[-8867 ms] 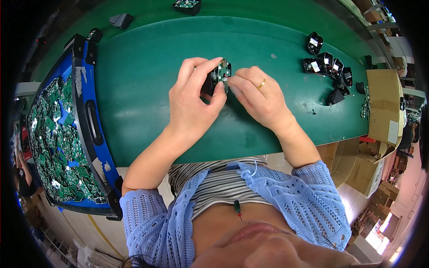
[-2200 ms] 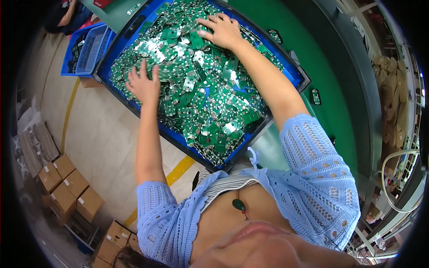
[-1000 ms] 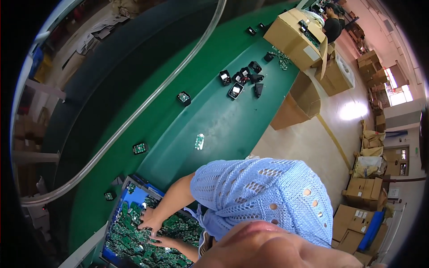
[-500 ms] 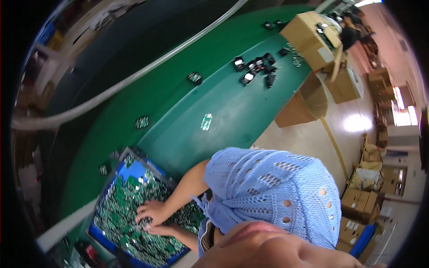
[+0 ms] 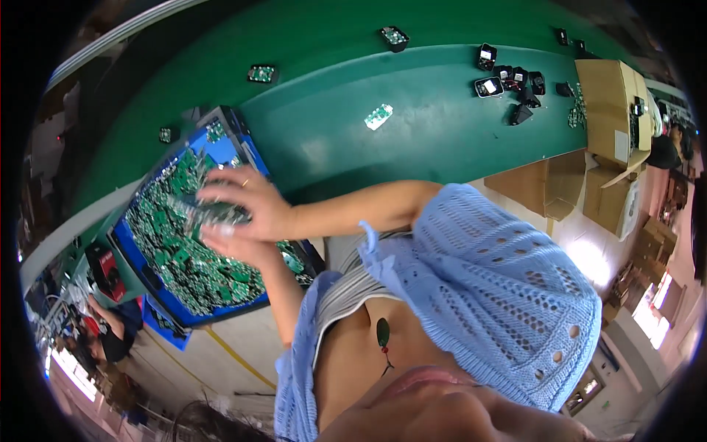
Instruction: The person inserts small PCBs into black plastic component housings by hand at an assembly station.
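A handful of small green circuit boards [image 5: 224,214], blurred by motion, sits between my two hands over a blue bin [image 5: 255,156]. My right hand [image 5: 261,206] reaches in from the right, its fingers curled over the top of the boards. From below, my left hand [image 5: 247,248] closes on their lower side. Many loose green boards [image 5: 173,261] fill the bin beneath, heaped in a jumble. The palms and some fingertips are hidden.
A single circuit board [image 5: 378,117] lies on the green table [image 5: 317,140]. Black cases [image 5: 488,87] cluster farther right, near a cardboard box [image 5: 604,110]. Other board-filled cases [image 5: 263,73] line the far strip. A black-and-red box [image 5: 105,271] stands left of the bin; another person [image 5: 118,324] is beyond.
My hands have come up off the heap with boards between them. The view has turned, so the table runs more level and the bin appears higher.
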Demonstrator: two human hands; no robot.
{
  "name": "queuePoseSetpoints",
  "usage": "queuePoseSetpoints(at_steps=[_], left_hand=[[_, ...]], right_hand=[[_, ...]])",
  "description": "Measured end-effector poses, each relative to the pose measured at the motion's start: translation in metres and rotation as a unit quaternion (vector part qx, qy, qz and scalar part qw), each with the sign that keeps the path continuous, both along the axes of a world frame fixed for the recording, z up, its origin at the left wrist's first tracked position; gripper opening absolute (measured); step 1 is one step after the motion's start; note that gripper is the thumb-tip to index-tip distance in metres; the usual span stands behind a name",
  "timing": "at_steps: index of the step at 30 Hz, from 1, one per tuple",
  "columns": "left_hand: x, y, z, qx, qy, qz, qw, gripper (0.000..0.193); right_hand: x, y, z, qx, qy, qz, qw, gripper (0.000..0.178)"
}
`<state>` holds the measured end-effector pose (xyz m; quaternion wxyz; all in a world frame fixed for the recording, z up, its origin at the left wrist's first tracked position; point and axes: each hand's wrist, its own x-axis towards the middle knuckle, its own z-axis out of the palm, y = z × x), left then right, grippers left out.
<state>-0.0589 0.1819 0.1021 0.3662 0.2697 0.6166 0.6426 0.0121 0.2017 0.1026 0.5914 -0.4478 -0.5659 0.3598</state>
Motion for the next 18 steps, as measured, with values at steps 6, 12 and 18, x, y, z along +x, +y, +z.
queuePoseSetpoints(at_steps=[6,12,18], left_hand=[[0.128,-0.009,-0.030,-0.021,0.011,-0.255,0.967,0.037],[0.190,-0.005,-0.080,-0.024,0.010,-0.402,0.915,0.035],[0.179,0.015,-0.103,-0.004,0.212,-0.468,0.858,0.032]], right_hand=[[0.136,-0.034,-0.031,-0.050,-0.087,-0.150,0.984,0.048],[0.226,-0.056,-0.062,-0.106,-0.125,-0.177,0.971,0.039],[0.285,-0.055,-0.059,-0.169,-0.411,-0.017,0.896,0.044]])
